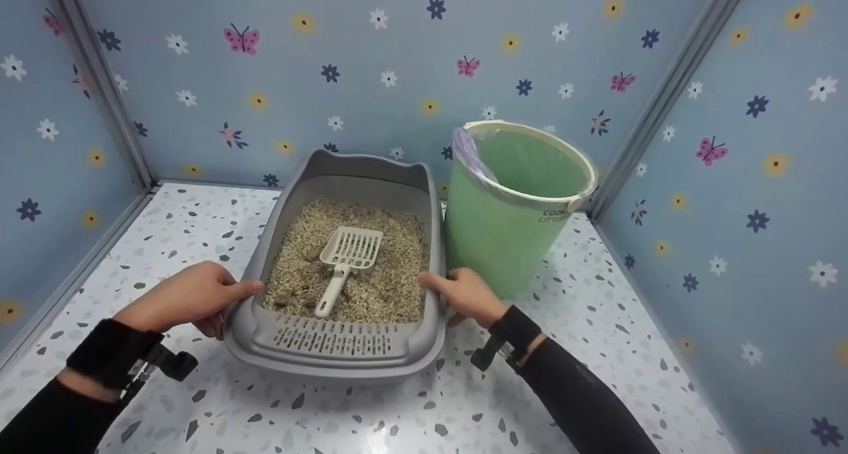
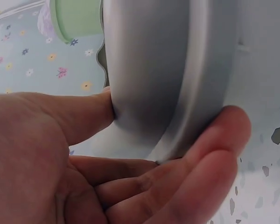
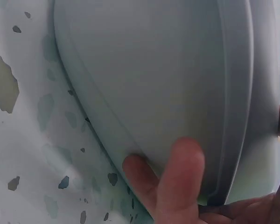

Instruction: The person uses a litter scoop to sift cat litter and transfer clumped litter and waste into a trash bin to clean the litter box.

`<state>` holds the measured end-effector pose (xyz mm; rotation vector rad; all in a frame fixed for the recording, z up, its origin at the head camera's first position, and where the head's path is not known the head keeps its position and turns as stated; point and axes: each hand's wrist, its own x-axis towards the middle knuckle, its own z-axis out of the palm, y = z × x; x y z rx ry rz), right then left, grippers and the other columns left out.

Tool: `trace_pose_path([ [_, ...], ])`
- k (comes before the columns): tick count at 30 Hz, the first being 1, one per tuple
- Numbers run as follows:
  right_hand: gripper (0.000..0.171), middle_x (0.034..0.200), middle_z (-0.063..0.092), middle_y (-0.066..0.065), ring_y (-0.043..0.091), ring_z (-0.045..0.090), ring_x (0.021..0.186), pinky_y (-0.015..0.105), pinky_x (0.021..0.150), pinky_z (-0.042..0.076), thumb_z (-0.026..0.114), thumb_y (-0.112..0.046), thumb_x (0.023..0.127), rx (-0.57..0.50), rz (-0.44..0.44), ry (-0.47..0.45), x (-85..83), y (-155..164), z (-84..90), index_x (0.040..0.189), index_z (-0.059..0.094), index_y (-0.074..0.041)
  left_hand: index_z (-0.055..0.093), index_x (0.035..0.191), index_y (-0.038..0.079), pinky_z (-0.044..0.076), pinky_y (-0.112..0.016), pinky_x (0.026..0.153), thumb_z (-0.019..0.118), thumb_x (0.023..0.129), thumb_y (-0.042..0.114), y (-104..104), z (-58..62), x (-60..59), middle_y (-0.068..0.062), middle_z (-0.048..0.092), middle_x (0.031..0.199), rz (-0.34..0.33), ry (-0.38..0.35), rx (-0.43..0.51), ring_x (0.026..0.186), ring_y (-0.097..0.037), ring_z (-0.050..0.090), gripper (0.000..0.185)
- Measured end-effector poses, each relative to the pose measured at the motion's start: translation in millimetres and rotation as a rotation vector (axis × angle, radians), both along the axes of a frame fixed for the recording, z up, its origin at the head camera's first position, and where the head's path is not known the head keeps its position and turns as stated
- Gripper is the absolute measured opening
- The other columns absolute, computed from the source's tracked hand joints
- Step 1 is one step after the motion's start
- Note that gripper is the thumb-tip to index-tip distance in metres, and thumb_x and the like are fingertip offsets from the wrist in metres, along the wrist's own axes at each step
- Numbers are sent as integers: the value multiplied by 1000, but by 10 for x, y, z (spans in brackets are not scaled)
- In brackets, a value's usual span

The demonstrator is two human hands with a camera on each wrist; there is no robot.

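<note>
A grey cat litter box point(image 1: 334, 366) stands on the speckled tabletop, its slotted front edge towards me. Sand-coloured litter point(image 1: 397, 295) covers its floor, with a cream slotted litter scoop point(image 1: 333, 289) lying on top, handle pointing to the front. My left hand point(image 1: 192, 296) grips the box's left rim, thumb on top; the left wrist view has its fingers point(image 2: 214, 135) curled beneath the lip. On the opposite side, my right hand point(image 1: 469, 296) holds the right rim with its thumb over the edge. Its fingertips point(image 3: 182, 158) lie against the outer wall in the right wrist view.
Close to the box's right side stands a green bin point(image 1: 497, 242) with a cream rim and a purple-edged plastic liner point(image 1: 472, 152). Flower-patterned panels point(image 1: 397, 50) enclose the back and both sides of the white speckled tabletop point(image 1: 570, 374).
</note>
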<state>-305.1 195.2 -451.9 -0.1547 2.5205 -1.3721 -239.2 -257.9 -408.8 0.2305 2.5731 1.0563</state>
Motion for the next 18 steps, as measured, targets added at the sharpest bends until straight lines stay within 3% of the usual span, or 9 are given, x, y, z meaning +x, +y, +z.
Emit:
trace_pose_path([
  [5,53,73,60,-1,13,53,56,31,46,57,74,-65,100,40,15,15,-15,27,41,94,67,-12,71,84,4,67,-42,63,60,116,49,41,16,43,-6,67,64,1,-3,35,59,-22,75,57],
  [8,52,73,57,-2,11,50,56,29,45,54,73,-64,101,64,17,26,-22,46,51,94,68,-12,68,79,4,67,-41,63,61,115,48,73,22,74,-6,67,61,2,-10,54,58,-23,75,58],
  [14,60,78,57,0,12,52,59,33,48,58,73,-69,98,86,-1,31,-26,60,46,99,70,-9,69,78,3,67,-42,62,61,115,49,110,21,94,-8,68,61,-2,-9,51,57,-23,75,60],
  [18,58,86,63,5,17,63,66,42,56,65,73,-66,100,55,-7,13,-22,49,31,103,71,-7,68,77,5,66,-41,60,60,115,52,86,-15,63,-8,69,61,-9,-7,38,57,-24,75,61],
])
